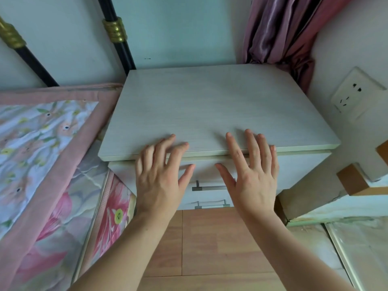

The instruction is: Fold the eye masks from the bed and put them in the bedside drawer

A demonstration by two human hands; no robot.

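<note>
A pale wood-grain bedside cabinet (210,106) stands in front of me with a bare top. Its upper drawer (294,169) looks shut, with a metal bar handle (210,187) between my hands; a second handle (212,204) shows lower down. My left hand (159,177) and my right hand (252,175) hover over the front edge of the cabinet, fingers spread, holding nothing. No eye mask is visible anywhere in view.
The bed (42,154) with a pink floral quilt lies to the left, its black and gold frame posts (117,36) against the wall. A mauve curtain (283,32) hangs at the back right. A wall socket (354,95) and a wooden-edged ledge (357,181) sit on the right. Wooden floor (210,248) lies below.
</note>
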